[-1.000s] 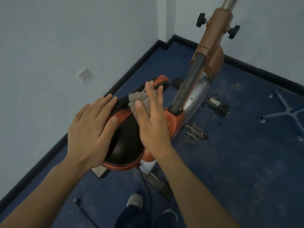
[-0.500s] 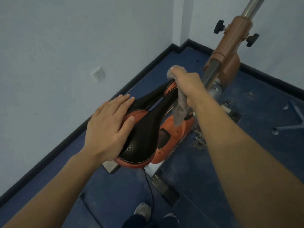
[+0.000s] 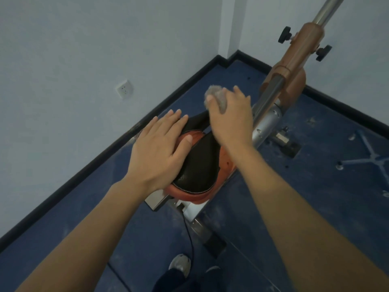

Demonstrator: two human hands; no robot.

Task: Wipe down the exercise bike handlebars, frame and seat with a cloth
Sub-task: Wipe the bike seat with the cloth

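- Left hand laid flat on left half of seat, fingers straight and together, thumb spread across the black top; nothing grasped, palm pressing only.
- Right hand over the narrow front end of the seat, fingers curled round a cloth; a wad of cloth bulging out past the thumb and knuckles.
- Cloth: grey, fuzzy, nubbly pile, bunched into a rounded lump; contact with the seat nose hidden beneath the hand, cannot tell.
- Seat: pear-shaped saddle, wide at the rear, tapering forward; matte black top with fine perforations near the back, pale stitched seam along the edge, smooth orange trim round the rim and an orange patch near the left thumb.
- Frame: glossy brown-orange tube sloping up to the right, two black knobs on its sides, bright metal post emerging from the top; darker steel tube and a silvery perforated sleeve lower down, just right of the right wrist.
- Flat grey metal base plate under the rear of the seat.
- Floor: dark blue, scuffed, dusty white smears; black skirting along pale walls.
- White wall socket, square.
- Thin black cable trailing from the base toward a grey shoe.
- No container in view.
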